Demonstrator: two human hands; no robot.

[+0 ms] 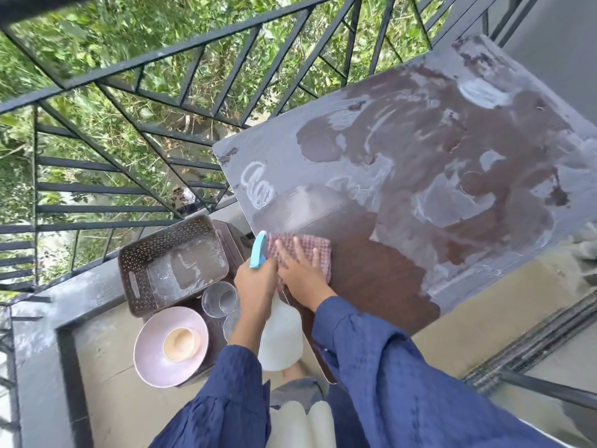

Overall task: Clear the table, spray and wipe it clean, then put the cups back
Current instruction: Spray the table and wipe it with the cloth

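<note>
Low at left, off the worktop (420, 150) so it can be cleaned: pink plate (145, 347) carrying a small cup (181, 344), brown basket (134, 276) just behind, glass cups (219, 299) beside it, one half hidden by the forearm. Left hand (255, 282) with fingers curled round the spray bottle (281, 341) neck, kept ready beside the wipe. Right hand (300, 273) with fingers spread flat, pressing the checked cloth (313, 250) onto the near-left corner. Dark there where wiped, chalky smears across the far right. Support under the cups hard to make out.
</note>
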